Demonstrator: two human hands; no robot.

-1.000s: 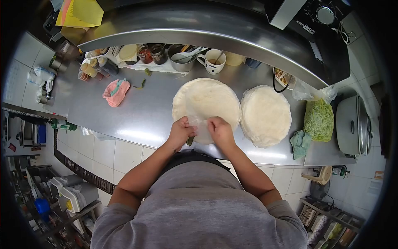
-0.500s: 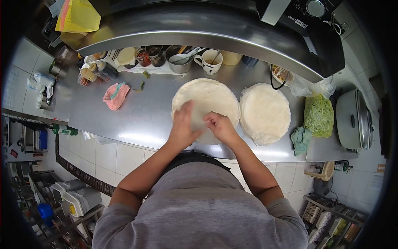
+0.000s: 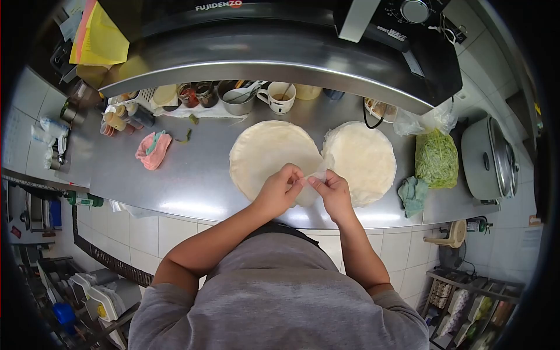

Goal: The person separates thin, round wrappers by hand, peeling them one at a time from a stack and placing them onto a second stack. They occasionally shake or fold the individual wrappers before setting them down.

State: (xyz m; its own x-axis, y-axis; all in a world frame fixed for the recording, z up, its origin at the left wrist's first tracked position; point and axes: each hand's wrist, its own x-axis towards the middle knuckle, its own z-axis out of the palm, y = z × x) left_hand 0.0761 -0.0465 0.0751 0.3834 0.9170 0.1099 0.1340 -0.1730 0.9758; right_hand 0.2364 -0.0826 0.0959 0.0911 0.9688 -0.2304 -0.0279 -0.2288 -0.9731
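Left hand (image 3: 283, 189): the thumb and fingertips are brought close together, pinching the edge of a thin, whitish, translucent sheet (image 3: 317, 174).
Right hand (image 3: 337, 192): also narrow, with thumb and forefinger closed on the same sheet, just beside the left fingertips.
Thin sheet: it is between the two hands, above the near right edge of the round, cream-coloured left stack (image 3: 268, 151); how much of it is lifted, I cannot tell.
Round, pale right stack (image 3: 361, 160): it lies on the grey metal bench (image 3: 198, 166), just beside the left stack; neither hand grips it.
Peeling step: in my judgement, the fingers are working one sheet apart from another at the edge.
Next pull: it seems to call for a light, even pinch with both hands, because such thin material could tear.
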